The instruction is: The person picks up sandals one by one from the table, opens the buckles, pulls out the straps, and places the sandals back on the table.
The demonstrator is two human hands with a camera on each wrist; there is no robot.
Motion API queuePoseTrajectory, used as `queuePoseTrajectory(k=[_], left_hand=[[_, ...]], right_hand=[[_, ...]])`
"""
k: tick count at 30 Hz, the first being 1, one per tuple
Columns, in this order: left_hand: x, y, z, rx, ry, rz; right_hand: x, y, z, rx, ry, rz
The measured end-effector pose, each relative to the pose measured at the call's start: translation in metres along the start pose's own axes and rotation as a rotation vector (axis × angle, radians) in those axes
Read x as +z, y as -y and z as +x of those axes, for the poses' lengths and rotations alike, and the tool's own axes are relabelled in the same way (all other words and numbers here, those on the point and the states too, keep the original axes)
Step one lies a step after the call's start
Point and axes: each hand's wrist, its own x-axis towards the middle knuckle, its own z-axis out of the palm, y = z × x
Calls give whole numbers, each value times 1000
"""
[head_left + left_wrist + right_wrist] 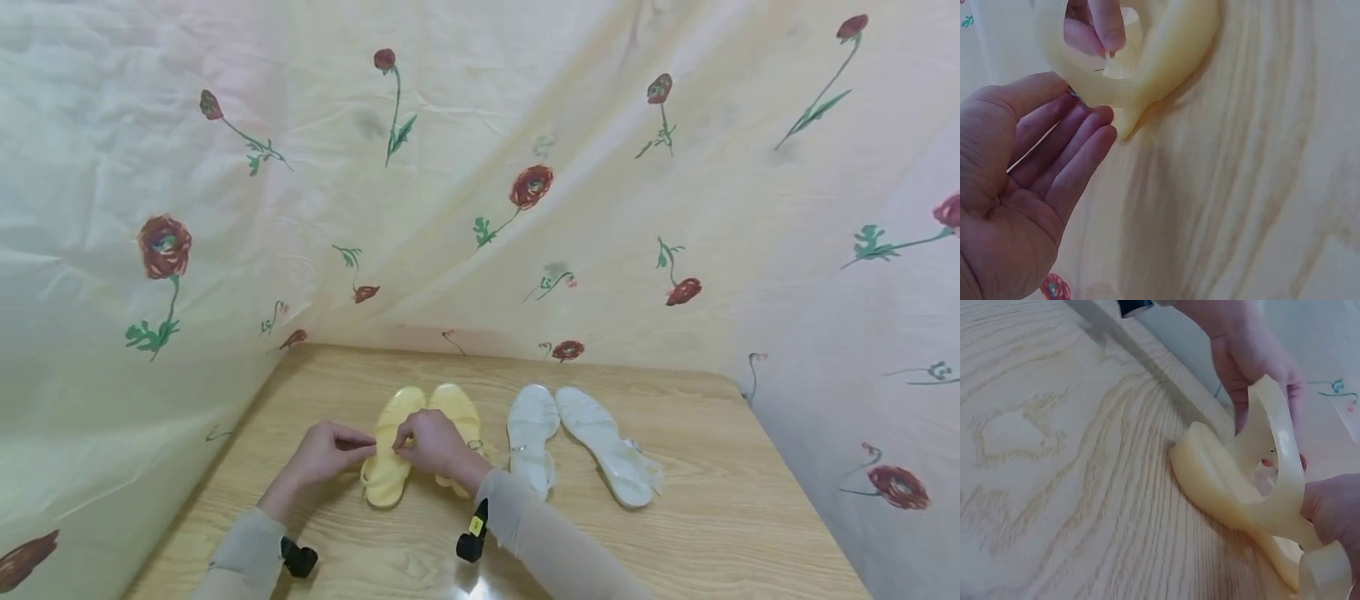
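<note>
My left hand [326,454] is at the outer side of the left yellow sandal [405,404], pinching its ankle strap between thumb and fingertips. A small metal buckle [1074,95] shows beside those fingertips in the left wrist view. Over the same sandal, my right hand [435,442] pinches a strap part from the inner side; its fingertips [1113,39] appear through the strap loop. The right wrist view shows the sandal's heel [1210,481] on the wood and the strap standing up. Behind my right hand lies the other yellow sandal [453,402], partly hidden.
Two white sandals [534,417] lie to the right on the wooden table [720,467], their toes close together and heels apart. Flower-printed cloth [450,208] hangs behind and at both sides of the table. A small black camera [471,546] is strapped to my right wrist.
</note>
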Motion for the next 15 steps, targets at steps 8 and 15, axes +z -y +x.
queuePoseTrajectory(k=[8, 15], left_hand=[[-2, -7, -2, -65, -62, -21], [-22, -23, -5, 17, -452, 31]], right_hand=[[-15, 3, 7, 69, -114, 163], [-37, 8, 10, 25, -83, 314]])
